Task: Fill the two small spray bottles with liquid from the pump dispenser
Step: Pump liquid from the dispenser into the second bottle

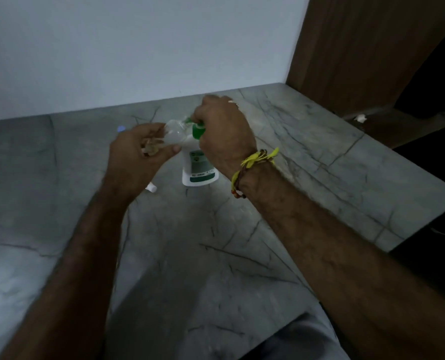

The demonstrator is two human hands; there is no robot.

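The left hand [135, 149] grips a small clear plastic spray bottle [174, 133] at the green pump head [198, 128] of the white dispenser [199, 168]; the right hand [224, 128] clasps that pump (hiding its top); a white cap [151, 188] and a blue cap [121, 129] lie near on the grey marble table [320, 162].

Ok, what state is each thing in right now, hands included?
Pump dispenser: upright on the table, green pump head on.
Right hand: on top of the green pump head, fingers curled over it.
Small spray bottle: clear, held tilted, mouth towards the pump spout.
Left hand: grips the small spray bottle.
White cap: loose on the table.
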